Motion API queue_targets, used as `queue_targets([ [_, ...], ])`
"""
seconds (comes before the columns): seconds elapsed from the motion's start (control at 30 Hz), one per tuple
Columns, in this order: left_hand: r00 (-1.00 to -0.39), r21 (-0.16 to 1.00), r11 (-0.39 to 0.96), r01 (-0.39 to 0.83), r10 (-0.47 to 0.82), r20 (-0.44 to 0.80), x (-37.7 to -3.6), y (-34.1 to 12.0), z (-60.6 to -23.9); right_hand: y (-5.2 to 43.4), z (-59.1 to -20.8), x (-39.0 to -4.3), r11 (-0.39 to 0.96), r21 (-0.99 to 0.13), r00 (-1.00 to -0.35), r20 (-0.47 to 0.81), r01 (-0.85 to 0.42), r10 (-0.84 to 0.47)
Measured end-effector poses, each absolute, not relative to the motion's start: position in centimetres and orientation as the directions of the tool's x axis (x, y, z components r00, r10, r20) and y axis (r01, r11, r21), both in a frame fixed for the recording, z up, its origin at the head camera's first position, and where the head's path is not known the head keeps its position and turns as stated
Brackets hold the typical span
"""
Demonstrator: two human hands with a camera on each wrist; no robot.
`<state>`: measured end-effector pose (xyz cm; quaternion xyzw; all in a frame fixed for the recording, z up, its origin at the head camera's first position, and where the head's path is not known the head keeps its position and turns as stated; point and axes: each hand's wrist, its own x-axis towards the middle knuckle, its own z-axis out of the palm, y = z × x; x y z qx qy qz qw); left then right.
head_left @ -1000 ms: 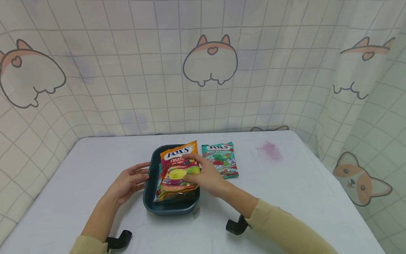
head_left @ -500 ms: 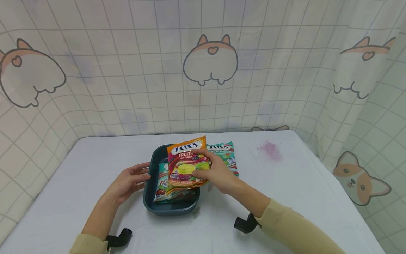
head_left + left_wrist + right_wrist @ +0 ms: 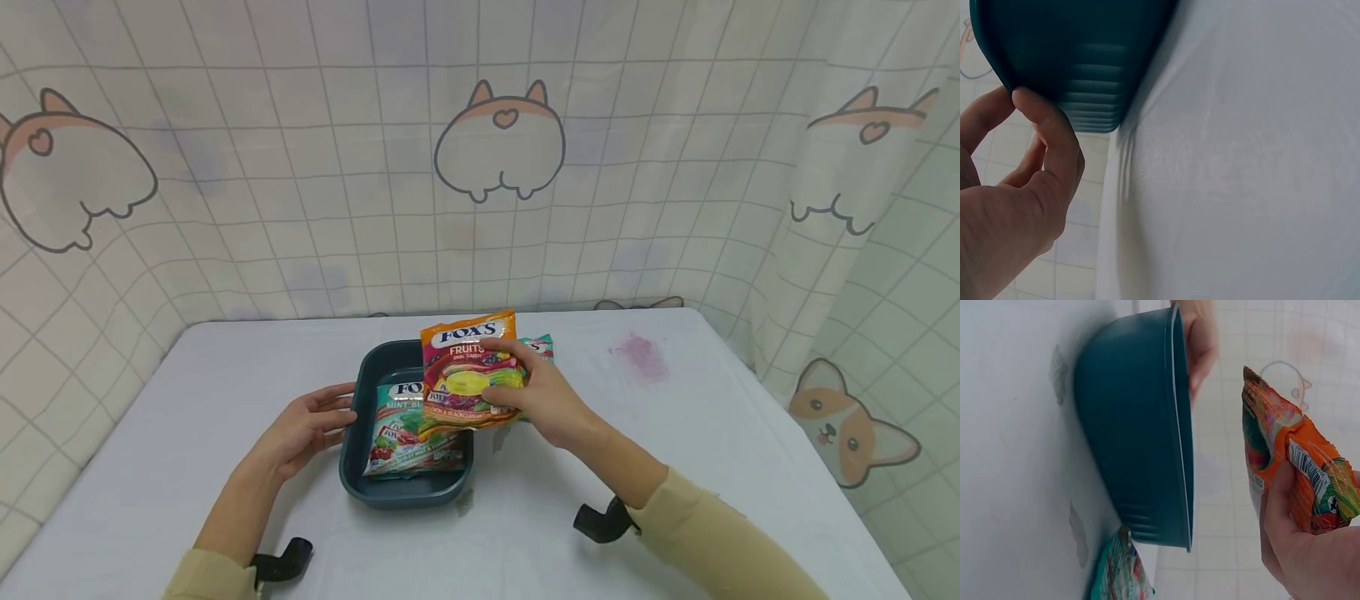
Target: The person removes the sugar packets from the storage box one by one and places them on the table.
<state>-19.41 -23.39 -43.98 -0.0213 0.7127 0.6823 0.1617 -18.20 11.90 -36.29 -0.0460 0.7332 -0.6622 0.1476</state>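
The right hand (image 3: pixel 543 392) holds an orange-and-red foil candy bag (image 3: pixel 467 367) by its right side, fingers across the printed front and none of the bag's weight on anything else that I can see. The bag is in the air over the right rim of a dark teal plastic tub with rounded corners (image 3: pixel 405 498), its face tilted towards the head camera. The left hand (image 3: pixel 306 429) lightly pinches the tub's left rim between thumb and fingers. Inside the tub lies a mint-green foil candy bag (image 3: pixel 405 446); another mint-green bag (image 3: pixel 542 343) shows behind the raised one, largely covered.

The step in hand, as I judge it, is moving the orange bag across the rim (which way, this moment alone does not settle). The next move calls for a firm hold and enough height for the bag's lower edge to pass the tub's wall, with the tub braced.

In the head view the bag overlaps the rim; the right wrist view shows them apart, and reveals a black-and-white barcode (image 3: pixel 1309 469) on the bag's back. Only the wrist views show the moulded ribs (image 3: pixel 1096 94) outside the tub.
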Motion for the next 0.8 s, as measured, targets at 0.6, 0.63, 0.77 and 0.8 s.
queue_targets([
  [0.6,-0.947,0.965,0.06,-0.254,0.187,-0.26,-19.4,-23.4,-43.9,16.1,-37.7,-19.1,0.098,-0.991,-0.963,-0.109,0.087,-0.246],
  [0.63,-0.948,0.965,0.06,-0.254,0.185,-0.261,-19.4,-23.4,-44.0,16.3,-37.8,-19.1,0.089,-0.992,-0.963,-0.107,0.087,-0.246],
  [0.77,-0.949,0.966,0.064,-0.249,0.181,-0.257,-19.5,-23.4,-44.0,17.3,-38.0,-19.4,0.043,-0.994,-0.963,-0.108,0.1,-0.246],
  [0.8,-0.95,0.967,0.064,-0.248,0.18,-0.256,-19.5,-23.5,-44.0,17.5,-38.1,-19.5,0.031,-0.994,-0.963,-0.109,0.105,-0.246],
])
